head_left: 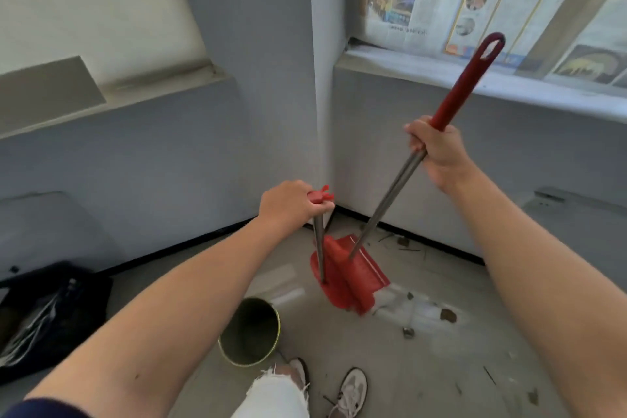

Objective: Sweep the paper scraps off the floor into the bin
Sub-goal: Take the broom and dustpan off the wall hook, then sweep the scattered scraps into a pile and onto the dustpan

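My left hand [288, 205] grips the red top of a grey pole that runs down to a red dustpan [366, 276] near the floor in the room's corner. My right hand [437, 151] grips the broom handle [464, 83] where its red grip meets the grey shaft. The red broom head [339, 256] sits in or just over the dustpan. A round open bin [249, 332] with a yellow-green rim stands on the floor left of the pan, in front of my feet. Small scraps [448, 315] lie on the floor to the right of the dustpan.
Two grey walls meet in the corner behind the dustpan, with ledges at mid height. Newspaper [475, 0] covers the window on the right. A black bag [51, 319] lies at the left by the wall. My shoes [353, 390] are at the bottom centre.
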Tool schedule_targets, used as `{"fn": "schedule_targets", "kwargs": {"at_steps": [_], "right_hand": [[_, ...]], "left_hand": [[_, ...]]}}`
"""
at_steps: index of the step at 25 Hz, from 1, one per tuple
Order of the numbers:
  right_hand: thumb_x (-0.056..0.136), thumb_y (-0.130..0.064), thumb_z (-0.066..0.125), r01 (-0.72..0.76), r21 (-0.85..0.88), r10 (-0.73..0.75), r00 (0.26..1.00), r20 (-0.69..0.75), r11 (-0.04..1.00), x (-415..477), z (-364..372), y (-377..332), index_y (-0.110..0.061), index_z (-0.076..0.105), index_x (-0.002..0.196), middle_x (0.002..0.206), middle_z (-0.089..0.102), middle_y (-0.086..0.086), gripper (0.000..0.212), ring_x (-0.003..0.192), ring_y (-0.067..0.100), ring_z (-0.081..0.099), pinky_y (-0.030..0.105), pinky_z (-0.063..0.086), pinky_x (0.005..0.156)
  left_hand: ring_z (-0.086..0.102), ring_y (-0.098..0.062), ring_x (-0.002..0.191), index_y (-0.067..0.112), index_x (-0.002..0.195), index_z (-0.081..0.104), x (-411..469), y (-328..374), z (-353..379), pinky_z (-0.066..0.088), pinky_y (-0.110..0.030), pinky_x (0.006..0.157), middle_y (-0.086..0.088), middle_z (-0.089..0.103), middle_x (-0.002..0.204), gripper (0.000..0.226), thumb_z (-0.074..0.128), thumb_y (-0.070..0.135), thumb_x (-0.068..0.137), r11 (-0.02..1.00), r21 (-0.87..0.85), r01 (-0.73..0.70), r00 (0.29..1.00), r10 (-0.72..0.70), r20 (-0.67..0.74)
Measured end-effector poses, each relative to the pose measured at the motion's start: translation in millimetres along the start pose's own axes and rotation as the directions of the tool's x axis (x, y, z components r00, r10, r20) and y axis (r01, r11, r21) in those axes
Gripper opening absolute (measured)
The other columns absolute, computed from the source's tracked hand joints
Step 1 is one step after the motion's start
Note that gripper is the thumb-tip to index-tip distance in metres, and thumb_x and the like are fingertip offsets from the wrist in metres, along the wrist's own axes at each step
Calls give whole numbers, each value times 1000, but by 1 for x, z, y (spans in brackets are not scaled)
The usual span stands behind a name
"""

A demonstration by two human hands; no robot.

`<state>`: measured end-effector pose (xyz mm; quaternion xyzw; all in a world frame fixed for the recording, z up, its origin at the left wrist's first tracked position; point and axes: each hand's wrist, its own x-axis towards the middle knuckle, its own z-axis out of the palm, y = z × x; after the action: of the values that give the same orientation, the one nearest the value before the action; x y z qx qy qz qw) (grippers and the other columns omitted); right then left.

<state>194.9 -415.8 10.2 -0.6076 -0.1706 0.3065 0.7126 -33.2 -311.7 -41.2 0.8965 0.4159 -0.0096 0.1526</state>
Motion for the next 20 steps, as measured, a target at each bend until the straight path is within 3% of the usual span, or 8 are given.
{"fn": "schedule_targets", "kwargs": {"at_steps": [5,8,10,12,14,16,18,20], "right_hand": [[83,-12,71,-81,-128,98,987,128,988,-85,12,56,-23,37,52,55,35,-8,48,60,11,37,23,33,64],[84,-43,63,-56,-388,108,988,114,920,-126,-5,88,-11,42,62,69,37,3,44,73,15,40,25,33,72],[79,-70,49,61,-798,161,968,195,599,-158,-24,103,-18,59,76,81,48,-1,52,82,13,48,19,42,74],[78,-72,49,102,-904,437,849,296,414,-191,-46,118,-32,63,89,93,54,2,44,79,10,57,15,53,61],[88,-43,60,-223,-782,674,670,311,582,-227,-63,136,-23,64,104,96,65,14,25,78,20,68,39,61,74],[95,-14,51,-577,-471,733,622,274,667,-258,-74,150,-8,64,114,105,67,29,23,96,39,68,57,51,93],[96,-11,46,-762,-253,802,570,178,597,-286,-78,163,3,60,114,112,63,35,27,103,44,66,53,54,90],[93,-22,57,-862,-179,880,465,96,475,-305,-76,172,3,55,110,110,60,34,31,88,38,71,38,61,70]], "left_hand": [[59,-22,69,19,61,48,-31,9,27,33,-29,52,4,55,64,58,54,74,76,996,-56,-68,998,68,-8],[55,-21,65,18,59,44,-52,3,39,29,-29,49,5,51,60,58,53,73,77,992,-62,-108,994,106,-31],[54,-21,65,19,58,40,-68,-10,49,28,-30,51,5,50,60,58,53,72,77,993,-93,-78,997,76,-30],[56,-23,67,19,58,41,-85,-23,62,32,-31,54,4,53,63,56,53,70,78,989,-144,-40,999,38,-16],[59,-24,71,19,59,44,-102,-36,75,36,-31,57,2,56,67,55,51,70,78,982,-190,-12,1000,14,6],[60,-24,73,19,59,44,-117,-48,86,38,-31,58,2,57,68,54,51,69,79,979,-205,11,1000,-7,18],[60,-24,71,20,58,43,-131,-54,96,39,-31,57,2,58,68,54,51,69,79,979,-201,19,999,-11,40],[59,-23,69,20,59,43,-143,-52,109,37,-30,55,2,59,67,54,50,69,79,983,-183,2,998,9,61]]}}
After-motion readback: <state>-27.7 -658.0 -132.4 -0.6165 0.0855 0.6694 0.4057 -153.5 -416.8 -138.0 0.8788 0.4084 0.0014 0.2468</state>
